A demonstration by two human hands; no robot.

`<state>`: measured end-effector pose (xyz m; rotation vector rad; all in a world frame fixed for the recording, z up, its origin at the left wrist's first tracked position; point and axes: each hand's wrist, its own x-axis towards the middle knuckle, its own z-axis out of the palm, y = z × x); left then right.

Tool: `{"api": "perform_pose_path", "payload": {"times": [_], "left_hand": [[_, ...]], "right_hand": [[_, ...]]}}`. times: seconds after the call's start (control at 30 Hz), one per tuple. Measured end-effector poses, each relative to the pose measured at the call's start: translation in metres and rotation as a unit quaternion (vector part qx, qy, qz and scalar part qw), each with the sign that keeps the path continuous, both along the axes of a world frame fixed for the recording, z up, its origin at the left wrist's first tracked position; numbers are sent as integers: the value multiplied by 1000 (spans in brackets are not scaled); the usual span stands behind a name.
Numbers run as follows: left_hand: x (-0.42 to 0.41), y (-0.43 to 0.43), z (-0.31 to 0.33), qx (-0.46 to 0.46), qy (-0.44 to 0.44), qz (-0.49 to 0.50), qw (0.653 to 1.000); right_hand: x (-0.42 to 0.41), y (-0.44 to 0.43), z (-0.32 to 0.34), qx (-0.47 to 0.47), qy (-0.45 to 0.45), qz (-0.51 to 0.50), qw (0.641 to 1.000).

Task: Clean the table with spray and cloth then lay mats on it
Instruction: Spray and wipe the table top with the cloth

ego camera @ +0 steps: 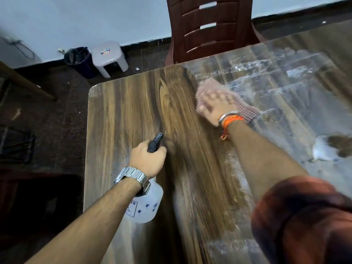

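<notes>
Now the left hand (147, 159) grips the spray bottle (144, 204) over the table (118, 115), and the right hand (215, 105) presses the pink cloth (249, 115) flat on it. The cloth might just smear the white mess (297, 71) wider.

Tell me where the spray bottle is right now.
In the head view the spray bottle is lower left of centre, gripped at its black trigger by the left hand, over the table's near left side.

Left hand (147, 161) curled round spray bottle (146, 206), right hand (215, 105) flat on cloth (208, 83), both forearms outstretched
</notes>
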<state>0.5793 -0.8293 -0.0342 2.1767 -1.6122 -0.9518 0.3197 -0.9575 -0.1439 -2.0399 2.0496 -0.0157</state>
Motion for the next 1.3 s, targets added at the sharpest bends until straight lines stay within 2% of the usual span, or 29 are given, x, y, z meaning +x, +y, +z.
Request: {"api": "perform_pose_path", "payload": {"times": [0.1,0.2,0.27,0.37,0.43,0.47,0.57,0.67,0.77,0.83,0.97,1.1,1.17,1.3], "left_hand": [[-2,1,0,0,-6,-3,1000],[-5,7,-4,6,3,-4,1000],[-8,12,-8,7,16,-6,1000],[-17,26,-6,3,10,-20,1000],[-20,35,-4,-1,5,-31,999],[-21,41,-2,-3,4,-37,999],[-20,60,3,-8,11,-43,999],[-11,81,5,-13,17,-46,999],[4,104,3,-17,20,-38,999],[16,120,2,-17,17,-43,999],[38,159,2,-14,21,-51,998],[52,199,-1,-4,34,-63,997],[54,213,-5,6,34,-69,997],[57,244,-6,32,35,-76,996]], "right_hand": [[-52,10,-3,29,-23,-183,982],[-39,30,-1,15,-21,-222,975],[-5,47,1,-5,-16,-141,990],[44,96,-4,-21,22,53,998],[52,133,-8,-23,14,115,993],[45,148,-9,-24,5,109,994],[-2,186,-10,-36,10,-18,999],[-43,228,-10,-17,-5,-221,975],[-13,267,-7,-1,-14,-305,952],[41,295,-4,-24,-9,-264,964],[159,364,-6,-43,-18,-56,997],[171,404,-6,-24,-24,73,997],[143,411,-7,-15,-14,50,999],[67,429,-9,-2,12,-109,994]]}}
